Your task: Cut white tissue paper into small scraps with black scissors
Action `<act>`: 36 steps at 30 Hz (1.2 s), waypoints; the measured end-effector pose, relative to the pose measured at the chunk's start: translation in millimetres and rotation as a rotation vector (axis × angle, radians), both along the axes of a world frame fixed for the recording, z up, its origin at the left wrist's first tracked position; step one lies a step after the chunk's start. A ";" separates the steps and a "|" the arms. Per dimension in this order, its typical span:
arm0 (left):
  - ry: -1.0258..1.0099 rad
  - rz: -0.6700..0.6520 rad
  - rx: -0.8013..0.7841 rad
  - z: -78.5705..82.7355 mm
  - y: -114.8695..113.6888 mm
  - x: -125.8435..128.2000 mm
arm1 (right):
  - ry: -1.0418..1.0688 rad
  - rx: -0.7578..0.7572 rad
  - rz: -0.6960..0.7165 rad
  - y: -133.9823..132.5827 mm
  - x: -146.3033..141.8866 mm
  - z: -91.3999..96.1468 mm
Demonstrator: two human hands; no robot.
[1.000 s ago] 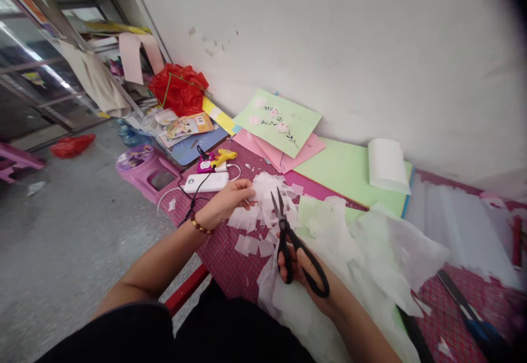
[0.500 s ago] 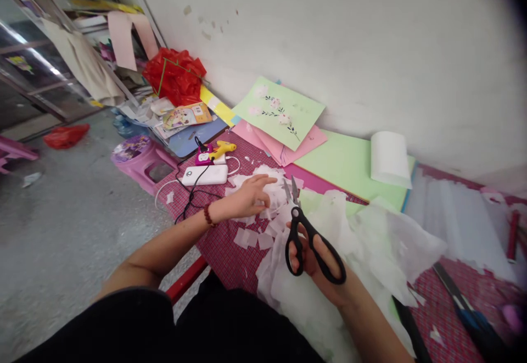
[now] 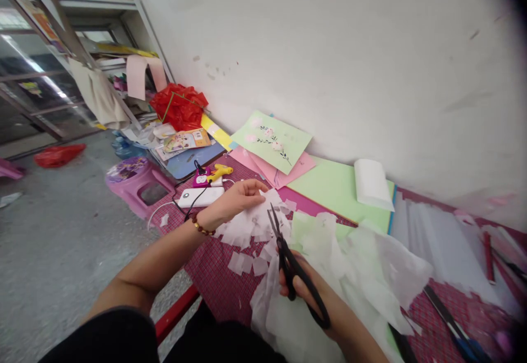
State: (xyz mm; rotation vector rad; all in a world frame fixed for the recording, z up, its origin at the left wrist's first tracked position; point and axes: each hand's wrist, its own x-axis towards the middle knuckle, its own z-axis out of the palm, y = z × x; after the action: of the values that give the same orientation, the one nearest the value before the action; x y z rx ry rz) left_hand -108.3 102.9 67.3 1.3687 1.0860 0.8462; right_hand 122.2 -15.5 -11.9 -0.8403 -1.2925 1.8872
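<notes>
In my right hand is a pair of black-handled scissors, fingers through the loops. Its blades are slightly apart and point up and left. My left hand, wearing a beaded bracelet, is closed, with thumb and fingertips pinched at a thin white paper piece. This piece is partly lost against the pile of white paper squares below. A few loose squares lie nearer me on the red checked tablecloth. Crumpled white sheets spread under my right hand and forearm.
A white power bank with cables and a yellow glue gun lie left of the pile. Behind are a green card with flowers, pink sheets and a white paper roll. A purple stool stands at the left.
My left hand has gone from spread fingers to a pinch on a white paper piece. The scissors have turned more edge-on and their blades have come closer together. The view has tilted up.
</notes>
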 end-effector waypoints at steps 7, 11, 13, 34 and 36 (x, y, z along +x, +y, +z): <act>0.084 -0.153 -0.044 6.8 -7.8 -2.3 | 0.003 -0.028 0.014 -2.0 -5.3 7.1; 0.061 -0.266 -0.077 2.9 -5.6 -7.9 | 0.016 -0.020 0.023 -2.6 -4.7 4.4; 0.079 -0.291 -0.069 1.7 -5.6 -9.1 | 0.011 0.002 0.022 -2.4 -4.4 2.3; 0.082 -0.089 -0.390 -35.1 -13.6 -24.1 | -0.020 -0.161 -0.175 0.5 -15.2 3.4; 0.045 -0.018 -0.392 -39.6 -15.8 -25.2 | 0.010 -0.160 -0.159 -0.5 -14.7 0.4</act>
State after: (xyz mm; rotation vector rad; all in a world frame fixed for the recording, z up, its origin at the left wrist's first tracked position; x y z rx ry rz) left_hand -133.4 87.2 27.7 1.0696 1.1994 0.5543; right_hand 107.6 -16.0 -11.5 -0.9843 -1.0463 1.8819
